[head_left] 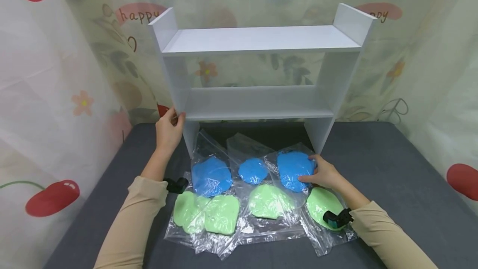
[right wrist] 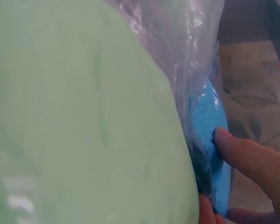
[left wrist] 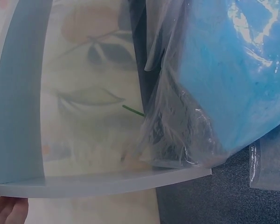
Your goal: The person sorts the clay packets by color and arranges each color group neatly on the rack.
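My left hand grips the left side panel of a white shelf unit; in the left wrist view, its fingers show at the panel's edge. With thumb and fingers, my right hand pinches the edge of a clear bag holding a flat blue lump of soft clay. The thumb presses on the bagged blue clay in the right wrist view. To its left lie a smaller blue lump and a wide blue lump, both bagged. A bagged green lump lies under the right wrist.
More bagged green lumps form a front row, their clear bags overlapping. The shelf unit stands behind the bags on a dark grey tabletop. A printed curtain hangs around the table, and a thin looped cord shows at the back right.
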The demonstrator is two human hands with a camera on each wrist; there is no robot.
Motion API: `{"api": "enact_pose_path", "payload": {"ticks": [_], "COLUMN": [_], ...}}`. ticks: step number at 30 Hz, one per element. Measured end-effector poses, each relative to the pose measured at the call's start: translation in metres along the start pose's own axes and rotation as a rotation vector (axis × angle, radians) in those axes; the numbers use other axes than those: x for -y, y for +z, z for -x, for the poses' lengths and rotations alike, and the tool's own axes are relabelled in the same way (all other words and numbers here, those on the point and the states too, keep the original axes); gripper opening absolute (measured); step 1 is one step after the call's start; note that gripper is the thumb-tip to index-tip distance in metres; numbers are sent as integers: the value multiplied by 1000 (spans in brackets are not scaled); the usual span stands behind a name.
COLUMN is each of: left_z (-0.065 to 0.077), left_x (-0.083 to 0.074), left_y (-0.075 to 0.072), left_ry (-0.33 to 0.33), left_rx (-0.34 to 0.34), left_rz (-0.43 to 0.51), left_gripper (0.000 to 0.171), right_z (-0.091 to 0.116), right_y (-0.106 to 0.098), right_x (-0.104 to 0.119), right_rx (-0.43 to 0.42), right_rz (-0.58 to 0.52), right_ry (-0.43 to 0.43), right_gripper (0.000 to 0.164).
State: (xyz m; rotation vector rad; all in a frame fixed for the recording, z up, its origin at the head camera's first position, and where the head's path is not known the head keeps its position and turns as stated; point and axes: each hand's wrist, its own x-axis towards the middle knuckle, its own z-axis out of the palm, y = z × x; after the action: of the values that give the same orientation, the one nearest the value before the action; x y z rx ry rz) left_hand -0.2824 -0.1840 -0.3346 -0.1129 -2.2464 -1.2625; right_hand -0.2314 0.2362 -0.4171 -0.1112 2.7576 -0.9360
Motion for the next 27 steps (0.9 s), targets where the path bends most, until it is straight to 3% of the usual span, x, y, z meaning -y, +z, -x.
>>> {"api": "enact_pose_path", "payload": {"ticks": [13, 27], "left_z": [1, 2], "left_x": [1, 1], "left_y": [-1, -1], "left_ry": [5, 6], "left_rx": [9, 13], "left_rz": [15, 18], "left_gripper": [36, 36], "right_z": [-2, -1], "right_y": [2, 2], "right_x": [-3, 1], "right_rx": [-7, -5], "right_rz": [-71, -216], "right_ry": [-42, -135], "right_gripper": [88, 63]}}
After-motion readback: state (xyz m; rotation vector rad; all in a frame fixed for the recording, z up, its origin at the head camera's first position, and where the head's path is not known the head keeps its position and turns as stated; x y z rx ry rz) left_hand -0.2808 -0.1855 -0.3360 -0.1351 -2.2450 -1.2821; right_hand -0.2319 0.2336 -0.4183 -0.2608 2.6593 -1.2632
